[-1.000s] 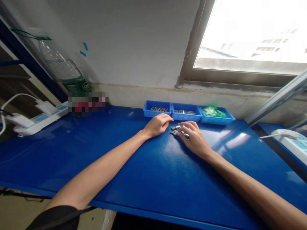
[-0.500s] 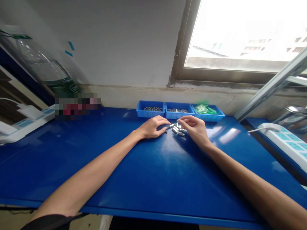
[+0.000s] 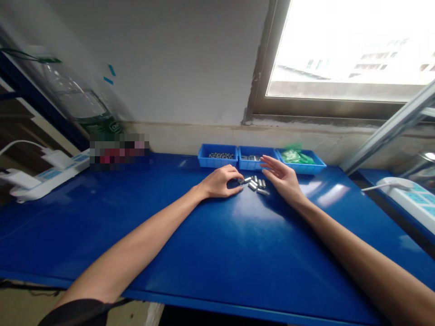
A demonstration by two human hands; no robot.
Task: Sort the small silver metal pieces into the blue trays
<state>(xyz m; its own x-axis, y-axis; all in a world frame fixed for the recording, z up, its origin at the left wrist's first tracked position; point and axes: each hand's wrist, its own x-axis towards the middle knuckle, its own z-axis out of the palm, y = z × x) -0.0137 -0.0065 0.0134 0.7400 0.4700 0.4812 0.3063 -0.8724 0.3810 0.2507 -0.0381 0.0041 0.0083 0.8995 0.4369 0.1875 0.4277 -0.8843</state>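
Observation:
Several short silver metal pieces (image 3: 253, 185), like small cylinders or spacers, lie in a loose cluster on the blue tabletop (image 3: 204, 253). On the left of the cluster rests my left hand (image 3: 221, 182), its thumb and curved fingers apart. Small dark bits show at its fingertips, too small to make out. To the right is my right hand (image 3: 282, 177), raised a little with fingers stretched out and nothing between them. Its fingertips overlap the front of the middle blue bin (image 3: 253, 164) in the view.
A left blue bin (image 3: 217, 162) holds small metal parts; a right one (image 3: 311, 168) holds green and clear plastic bags. Power strips (image 3: 56, 179) lie at the left and right. A big plastic bottle (image 3: 79, 97) stands back left. A metal post (image 3: 384, 129) slants at right.
My right hand has opened, its fingers spreading and lifting from the metal pieces. My left thumb and fingers have parted wider. The view has shifted slightly left.

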